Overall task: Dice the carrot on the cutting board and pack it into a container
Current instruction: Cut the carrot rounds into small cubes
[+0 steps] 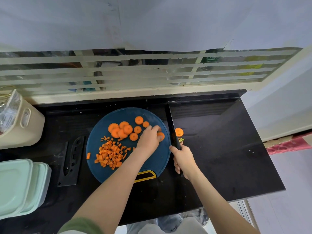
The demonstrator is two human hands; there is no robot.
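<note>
Two hands are working at a board (157, 159) of carrot, half sliced and half diced.
Left hand (148, 139) is pinching one round (161, 136) at the right edge of the dark blue board, while the right hand (183, 159) is closing its fingers round the handle of a black knife (173, 130). The knife's long axis is running front to back beside the board's right edge, with the tip pointing away from the person. About nine more flat orange carrot rounds (127, 129) are lying on the far half of the board, five of them overlapping. One stray slice (179, 132) is sitting off the board on the black counter (228, 149), just right of the blade. One loose pile of small orange dice (109, 154) is lying on the board's near left part. Mint containers (16, 186) are standing stacked at the counter's left, well apart from the board.
</note>
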